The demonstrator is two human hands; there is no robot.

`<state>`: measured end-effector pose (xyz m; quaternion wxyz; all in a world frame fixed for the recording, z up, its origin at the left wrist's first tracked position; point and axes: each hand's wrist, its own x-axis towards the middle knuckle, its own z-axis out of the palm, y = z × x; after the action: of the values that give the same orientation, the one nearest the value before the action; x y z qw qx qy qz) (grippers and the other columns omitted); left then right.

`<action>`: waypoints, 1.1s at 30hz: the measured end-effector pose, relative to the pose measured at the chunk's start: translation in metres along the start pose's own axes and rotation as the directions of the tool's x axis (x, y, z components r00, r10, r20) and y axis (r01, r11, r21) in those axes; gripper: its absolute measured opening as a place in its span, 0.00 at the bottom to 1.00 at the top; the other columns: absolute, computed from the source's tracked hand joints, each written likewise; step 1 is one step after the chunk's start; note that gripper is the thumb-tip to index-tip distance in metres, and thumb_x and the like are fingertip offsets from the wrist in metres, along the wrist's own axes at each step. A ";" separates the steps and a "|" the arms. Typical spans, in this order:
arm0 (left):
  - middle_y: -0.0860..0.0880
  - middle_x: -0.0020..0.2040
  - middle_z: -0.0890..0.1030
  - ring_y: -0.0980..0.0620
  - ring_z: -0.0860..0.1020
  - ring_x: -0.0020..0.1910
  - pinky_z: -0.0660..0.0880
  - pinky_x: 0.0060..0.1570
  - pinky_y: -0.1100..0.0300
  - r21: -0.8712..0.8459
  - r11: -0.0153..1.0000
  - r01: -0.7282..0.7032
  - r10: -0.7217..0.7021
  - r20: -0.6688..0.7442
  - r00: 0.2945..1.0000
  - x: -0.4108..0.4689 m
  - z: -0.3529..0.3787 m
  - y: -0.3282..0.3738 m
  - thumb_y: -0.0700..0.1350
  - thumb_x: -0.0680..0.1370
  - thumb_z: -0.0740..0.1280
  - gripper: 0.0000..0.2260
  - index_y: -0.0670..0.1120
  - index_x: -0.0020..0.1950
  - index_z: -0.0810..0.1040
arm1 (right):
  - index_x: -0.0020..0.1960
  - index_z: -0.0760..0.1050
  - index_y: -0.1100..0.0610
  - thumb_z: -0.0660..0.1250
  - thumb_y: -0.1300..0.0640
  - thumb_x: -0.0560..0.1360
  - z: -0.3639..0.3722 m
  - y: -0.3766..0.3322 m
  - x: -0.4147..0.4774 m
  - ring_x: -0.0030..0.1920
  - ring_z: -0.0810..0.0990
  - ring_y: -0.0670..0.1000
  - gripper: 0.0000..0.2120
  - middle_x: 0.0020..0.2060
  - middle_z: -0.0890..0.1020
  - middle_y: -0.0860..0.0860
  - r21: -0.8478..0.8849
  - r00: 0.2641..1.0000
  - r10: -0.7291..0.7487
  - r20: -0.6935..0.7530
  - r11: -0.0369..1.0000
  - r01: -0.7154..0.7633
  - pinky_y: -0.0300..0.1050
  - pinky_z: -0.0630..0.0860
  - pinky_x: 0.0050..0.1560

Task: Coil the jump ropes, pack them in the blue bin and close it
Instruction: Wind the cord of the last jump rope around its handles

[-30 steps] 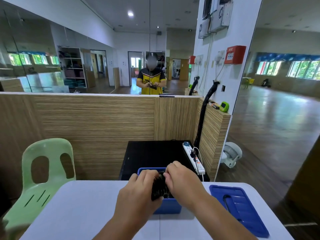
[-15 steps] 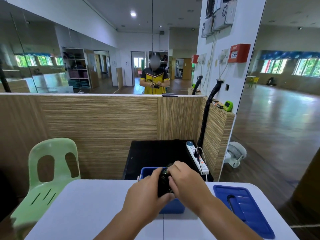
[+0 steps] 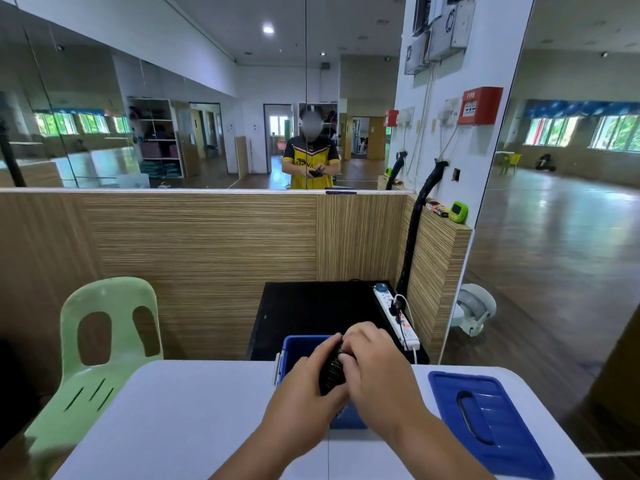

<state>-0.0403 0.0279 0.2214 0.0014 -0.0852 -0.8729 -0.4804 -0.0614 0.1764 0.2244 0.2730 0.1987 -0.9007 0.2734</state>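
A black coiled jump rope is held between both my hands, just above the open blue bin at the far edge of the white table. My left hand grips the coil from the left. My right hand wraps over it from the right, fingers curled round the top. The hands hide most of the rope and the bin's inside. The blue lid with its black handle lies flat on the table to the right of the bin.
A pale green plastic chair stands left of the table. Behind the bin is a black cabinet with a white power strip. A wood-panel partition and mirror wall rise beyond. A white fan sits on the floor at right.
Both hands with the coil have stayed over the bin, and my right fingers have shifted over the coil's top. The camera has tilted slightly.
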 end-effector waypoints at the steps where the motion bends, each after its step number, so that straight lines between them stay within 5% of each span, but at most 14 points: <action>1: 0.59 0.57 0.81 0.58 0.83 0.49 0.82 0.41 0.57 -0.104 0.994 0.038 -0.035 0.026 0.999 -0.001 0.000 0.001 0.55 0.76 0.69 0.27 0.76 0.70 0.65 | 0.49 0.75 0.53 0.63 0.59 0.79 -0.001 -0.001 -0.001 0.48 0.73 0.46 0.03 0.50 0.75 0.43 -0.024 1.000 -0.022 0.003 0.999 0.022 0.39 0.76 0.48; 4: 0.57 0.54 0.83 0.55 0.84 0.48 0.79 0.36 0.60 -0.241 0.966 0.092 -0.073 0.085 0.994 -0.004 -0.004 0.004 0.47 0.79 0.71 0.23 0.71 0.66 0.70 | 0.49 0.75 0.54 0.63 0.58 0.79 -0.002 0.004 -0.004 0.47 0.74 0.48 0.03 0.51 0.76 0.46 -0.067 0.995 -0.098 0.032 0.993 0.100 0.42 0.77 0.49; 9: 0.57 0.41 0.84 0.54 0.85 0.40 0.85 0.44 0.50 -0.211 0.975 0.072 -0.058 0.072 0.996 -0.004 -0.009 0.002 0.46 0.76 0.74 0.21 0.68 0.60 0.71 | 0.48 0.76 0.52 0.66 0.59 0.79 -0.005 0.005 -0.007 0.49 0.74 0.44 0.03 0.50 0.75 0.43 0.012 0.992 -0.118 0.037 0.993 0.118 0.37 0.74 0.52; 26: 0.62 0.42 0.82 0.58 0.83 0.39 0.84 0.43 0.48 -0.228 0.974 -0.014 -0.017 -0.133 0.991 -0.011 0.003 0.017 0.45 0.76 0.70 0.19 0.69 0.56 0.73 | 0.52 0.78 0.47 0.69 0.57 0.76 -0.004 0.002 0.001 0.48 0.74 0.43 0.07 0.47 0.79 0.40 0.042 0.999 -0.016 0.038 0.999 0.015 0.34 0.71 0.50; 33: 0.56 0.41 0.84 0.55 0.84 0.36 0.84 0.37 0.51 -0.258 0.966 -0.024 -0.017 -0.154 0.988 -0.013 0.002 0.021 0.43 0.77 0.72 0.19 0.67 0.54 0.74 | 0.53 0.78 0.50 0.68 0.50 0.78 0.000 0.011 -0.004 0.49 0.75 0.42 0.06 0.47 0.74 0.41 0.085 1.000 0.028 -0.013 0.996 -0.026 0.32 0.73 0.49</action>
<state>-0.0246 0.0388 0.2374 0.0588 -0.0486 -0.7997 -0.5955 -0.0637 0.1855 0.2177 0.2668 0.1960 -0.8889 0.3166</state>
